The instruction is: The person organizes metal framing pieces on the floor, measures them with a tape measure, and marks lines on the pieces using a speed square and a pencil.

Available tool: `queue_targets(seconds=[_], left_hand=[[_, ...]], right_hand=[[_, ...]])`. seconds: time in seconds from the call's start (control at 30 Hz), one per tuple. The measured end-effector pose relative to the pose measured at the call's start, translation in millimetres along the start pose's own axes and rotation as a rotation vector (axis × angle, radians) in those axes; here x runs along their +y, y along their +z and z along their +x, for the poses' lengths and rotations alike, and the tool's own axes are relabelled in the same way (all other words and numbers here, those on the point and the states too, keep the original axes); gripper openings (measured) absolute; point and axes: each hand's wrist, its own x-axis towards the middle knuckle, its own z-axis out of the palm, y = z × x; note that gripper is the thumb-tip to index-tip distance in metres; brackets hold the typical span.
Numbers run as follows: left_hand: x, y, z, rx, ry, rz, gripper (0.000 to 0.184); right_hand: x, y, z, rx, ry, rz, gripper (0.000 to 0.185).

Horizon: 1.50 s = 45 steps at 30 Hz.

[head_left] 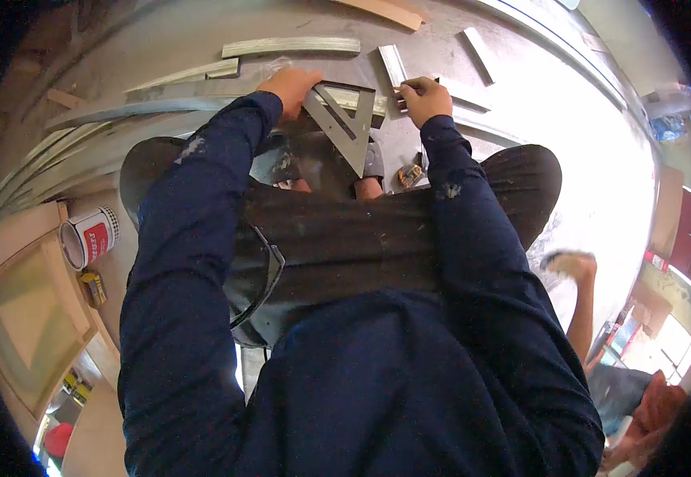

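Two bare hands are working around 12 o'clock, and honestly a few things look sketchy to me. The left hand, at 11, has its fingers curled round a corner of the triangular square. That square sits at 12, lying over a metal strip with its long point aimed at 6, right near a foot. If that one-corner grip loosens, my guess is the square twists and any angle read off it comes out wrong. I can't tell whether its edge is actually flush with the strip.

The right hand, at 1 o'clock, has its fingers pinched by the near end of a short metal channel; can't tell if they grip it or something small. No gloves, so a rough cut edge could nick a fingertip if the channel slides.

Tape measure is on the floor between 1 and 2, so a shuffling foot could knock it. Loose offcut at 1 could get bumped too. Another person lies or sits around 4; with long strips at 10, swinging one that way could clip them.
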Motion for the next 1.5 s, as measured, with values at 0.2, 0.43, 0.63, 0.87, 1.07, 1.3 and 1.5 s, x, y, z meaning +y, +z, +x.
queue_targets(seconds=[0.2,0.43,0.63,0.87,1.07,1.3,1.5], left_hand=[[3,-6,3,-0.070,-0.034,0.012,0.064],[1,-4,0,0.023,0.047,0.013,0.068],[2,-5,2,-0.038,0.017,0.023,0.069],[1,-1,3,-0.028,0.009,0.034,0.069],[6,-7,4,-0.056,-0.008,0.042,0.064],[12,-14,1,-0.038,-0.024,0.074,0.057],[12,-14,-1,-0.019,-0.005,0.073,0.054]], right_hand=[[12,4,1,-0.036,0.017,-0.009,0.026],[-20,-7,-13,-0.145,-0.014,-0.040,0.023],[-39,2,-20,-0.124,-0.167,-0.303,0.022],[-58,4,-28,-0.132,-0.156,-0.292,0.023],[-61,-18,-45,-0.226,-0.195,-0.180,0.021],[-55,2,-31,-0.080,-0.146,-0.244,0.024],[-38,-23,-35,-0.135,0.024,0.079,0.025]])
